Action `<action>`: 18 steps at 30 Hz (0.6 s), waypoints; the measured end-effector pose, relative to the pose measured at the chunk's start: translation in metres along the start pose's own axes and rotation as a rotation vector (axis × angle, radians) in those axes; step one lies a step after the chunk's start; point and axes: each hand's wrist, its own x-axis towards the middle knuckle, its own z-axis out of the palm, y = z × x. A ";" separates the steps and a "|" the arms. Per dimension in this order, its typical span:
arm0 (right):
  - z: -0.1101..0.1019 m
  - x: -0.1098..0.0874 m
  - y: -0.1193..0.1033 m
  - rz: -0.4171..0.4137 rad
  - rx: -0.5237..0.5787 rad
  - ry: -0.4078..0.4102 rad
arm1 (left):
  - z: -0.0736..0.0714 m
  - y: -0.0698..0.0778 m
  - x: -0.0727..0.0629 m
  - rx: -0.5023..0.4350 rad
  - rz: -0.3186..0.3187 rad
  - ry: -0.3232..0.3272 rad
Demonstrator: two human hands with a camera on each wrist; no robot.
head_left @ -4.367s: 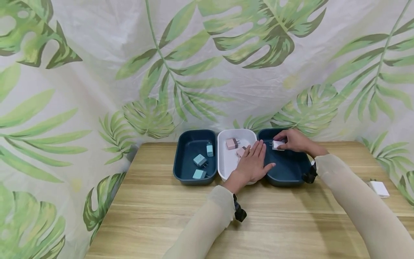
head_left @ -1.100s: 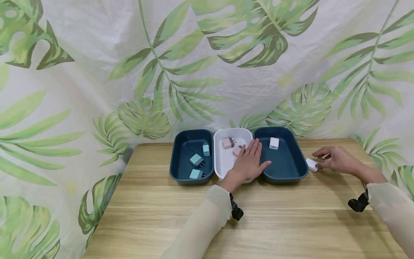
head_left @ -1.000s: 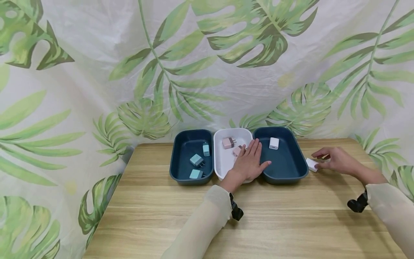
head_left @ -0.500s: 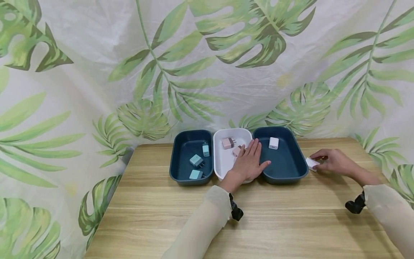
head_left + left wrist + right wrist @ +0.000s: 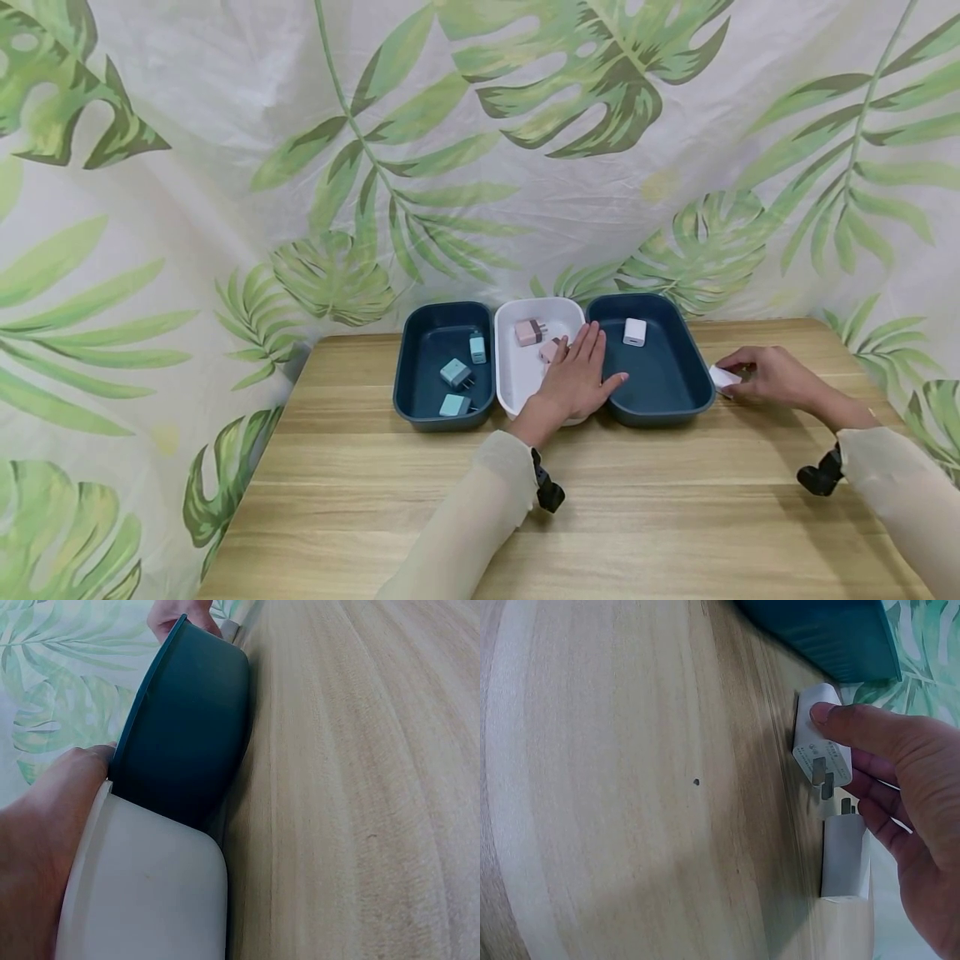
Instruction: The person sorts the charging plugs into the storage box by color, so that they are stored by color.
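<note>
My right hand (image 5: 783, 379) pinches a white USB wall charger (image 5: 722, 377) just outside the right dark blue bin (image 5: 660, 414). In the right wrist view the thumb lies on one face of this charger (image 5: 821, 739), its fingers are behind, and its metal prongs point away from the bin. Close by on the table stands a second white charger (image 5: 846, 859), covered by the right arm in the head view. My left hand (image 5: 573, 379) is spread over the white bin (image 5: 513, 387), its thumb out over the right bin. A white charger (image 5: 634, 332) lies inside the right bin.
The left dark blue bin (image 5: 420, 421) holds several light blue chargers (image 5: 455, 372). Pink chargers (image 5: 529, 332) lie in the white bin, one partly under the left hand. All three bins stand side by side at the back of the wooden table (image 5: 600, 517), before a leaf-print cloth (image 5: 450, 167).
Since the earliest frame, my right hand has let go of a charger in the right bin and moved right to another. This one has tipped slightly in its pinch. My left hand stays put.
</note>
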 end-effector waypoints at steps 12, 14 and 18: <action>0.000 0.000 0.001 0.017 -0.021 -0.031 | -0.001 0.000 0.000 0.002 0.002 0.003; 0.000 0.000 0.001 0.020 -0.022 -0.034 | -0.001 0.000 0.000 0.001 0.003 0.004; 0.000 0.000 0.001 0.021 -0.029 -0.031 | -0.002 0.000 -0.001 -0.002 0.006 0.007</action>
